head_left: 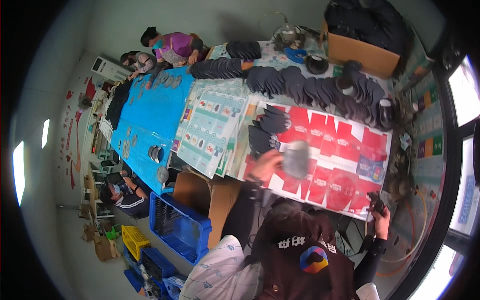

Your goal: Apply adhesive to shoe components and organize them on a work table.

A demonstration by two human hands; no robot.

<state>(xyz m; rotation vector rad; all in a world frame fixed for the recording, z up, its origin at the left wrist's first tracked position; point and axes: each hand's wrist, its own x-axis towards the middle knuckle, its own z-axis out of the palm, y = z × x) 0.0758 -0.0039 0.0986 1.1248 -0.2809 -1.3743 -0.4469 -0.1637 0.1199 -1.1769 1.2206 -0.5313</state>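
Observation:
Over the red-and-white printed sheet, my left hand grips a flat grey oval pad by its left edge. Motion blurs the pad. Just beyond that hand, dark rounded pads lie overlapped in small fans at the sheet's left side. At the near right corner, my right hand is closed around a small dark tool, shaped somewhat like a spray gun. Its details are too small to make out. A pale yellow hose loops beside that hand.
Long overlapped rows of dark pads line the far side, near a cardboard box of dark pieces. A blue table with scattered grey pads stands left, with other people around it. A blue crate sits below.

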